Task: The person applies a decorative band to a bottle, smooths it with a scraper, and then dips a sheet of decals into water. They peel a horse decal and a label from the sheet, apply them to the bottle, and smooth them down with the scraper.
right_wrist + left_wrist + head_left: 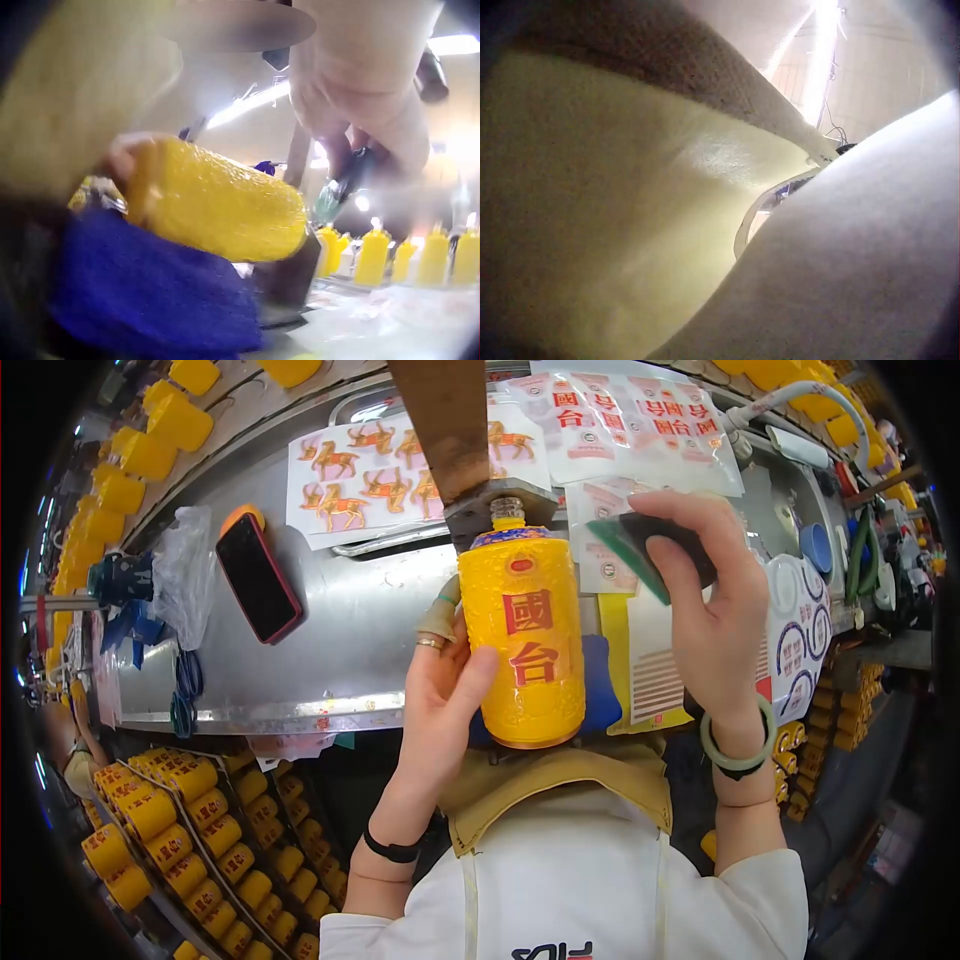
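A yellow ceramic-looking bottle with two large red characters on its front lies in front of me, its clear neck toward a brown post. My left hand grips its left side, the thumb over the front and the other fingers partly hidden behind it. Beige covers sit on some of these fingers. To the right of the bottle, my right hand pinches a flat black and green scraper between thumb and fingers, raised apart from the bottle. In the right wrist view, the bottle lies over a blue cloth.
Horse-figure decal sheets and red-character sheets lie on the metal table. A phone is at left. The brown post rises beyond the bottle neck. Racks of yellow bottles stand below left.
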Action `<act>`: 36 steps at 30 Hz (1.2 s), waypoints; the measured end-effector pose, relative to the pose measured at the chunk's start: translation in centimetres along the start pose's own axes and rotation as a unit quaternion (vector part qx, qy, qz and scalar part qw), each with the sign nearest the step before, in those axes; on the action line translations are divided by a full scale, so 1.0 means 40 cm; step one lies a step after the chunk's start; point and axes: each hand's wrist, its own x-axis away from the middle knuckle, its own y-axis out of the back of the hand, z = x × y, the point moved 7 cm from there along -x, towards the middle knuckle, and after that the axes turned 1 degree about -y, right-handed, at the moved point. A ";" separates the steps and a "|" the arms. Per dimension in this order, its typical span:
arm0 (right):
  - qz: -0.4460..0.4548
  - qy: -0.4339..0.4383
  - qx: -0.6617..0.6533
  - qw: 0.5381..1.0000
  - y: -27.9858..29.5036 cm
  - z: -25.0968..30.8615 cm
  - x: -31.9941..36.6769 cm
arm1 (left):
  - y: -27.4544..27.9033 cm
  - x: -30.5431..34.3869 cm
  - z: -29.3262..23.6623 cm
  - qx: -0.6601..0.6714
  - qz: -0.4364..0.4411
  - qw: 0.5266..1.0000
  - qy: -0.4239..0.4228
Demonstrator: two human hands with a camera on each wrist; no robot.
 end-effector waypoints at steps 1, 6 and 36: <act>0.072 0.038 -0.047 0.996 -0.016 0.039 -0.009 | 0.003 0.001 0.005 0.044 -0.003 0.999 0.011; 0.186 0.193 0.008 0.963 -0.120 0.131 -0.012 | -0.007 -0.005 0.002 0.044 0.001 0.999 0.023; 0.188 -0.283 -0.300 0.892 -0.198 -0.075 0.107 | -0.018 -0.070 -0.031 -0.012 -0.056 0.997 -0.049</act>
